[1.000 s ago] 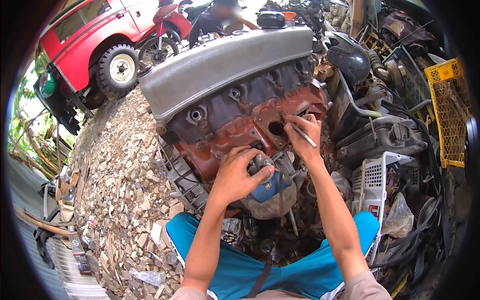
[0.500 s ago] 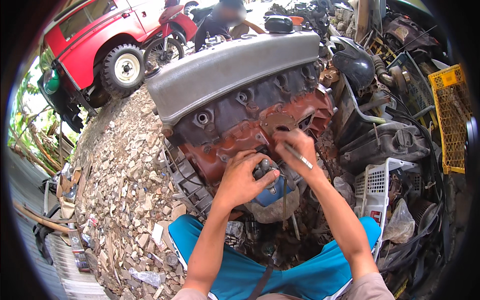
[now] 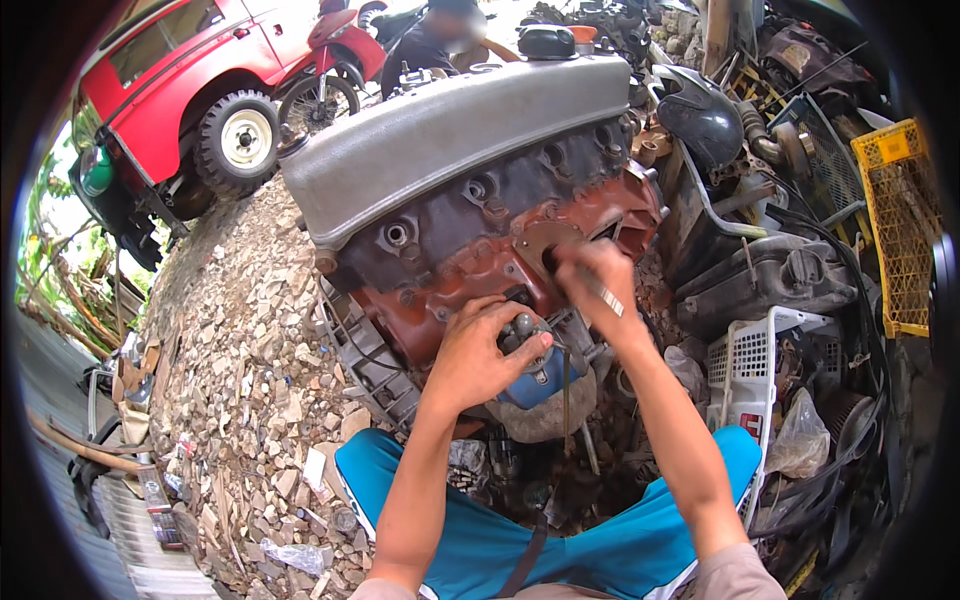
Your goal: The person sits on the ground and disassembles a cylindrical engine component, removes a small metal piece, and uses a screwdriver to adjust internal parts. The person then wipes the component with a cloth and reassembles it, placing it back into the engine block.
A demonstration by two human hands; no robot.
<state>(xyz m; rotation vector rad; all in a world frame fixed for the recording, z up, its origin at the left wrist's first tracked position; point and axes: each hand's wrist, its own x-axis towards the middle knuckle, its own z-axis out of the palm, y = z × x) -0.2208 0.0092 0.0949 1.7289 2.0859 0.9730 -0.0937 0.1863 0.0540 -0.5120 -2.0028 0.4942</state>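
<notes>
A large engine stands before me, with a grey valve cover [image 3: 450,150] above a rust-red block [image 3: 440,300]. My left hand [image 3: 475,355] is closed round a grey metal part with round knobs [image 3: 521,328] at the block's lower side. Below that part shows a blue rounded body [image 3: 540,385]. My right hand [image 3: 598,285] is curled and blurred beside a round brown plate [image 3: 543,245] on the block. A thin pale metallic strip [image 3: 608,298] lies along this hand near the wrist; whether it is held or worn, I cannot tell. The fingertips are smeared.
Loose gravel [image 3: 250,370] covers the ground on the left. To the right lie a white plastic basket [image 3: 765,345], a dark tank [image 3: 760,270], a helmet [image 3: 700,112] and a yellow crate [image 3: 895,230]. Behind the engine are a red vehicle [image 3: 190,70], a motorbike [image 3: 335,50] and a person [image 3: 420,45].
My right hand has shifted slightly up and is more blurred. The left hand keeps its hold on the metal part. The whole view has slid a little, with the engine now slightly further left.
</notes>
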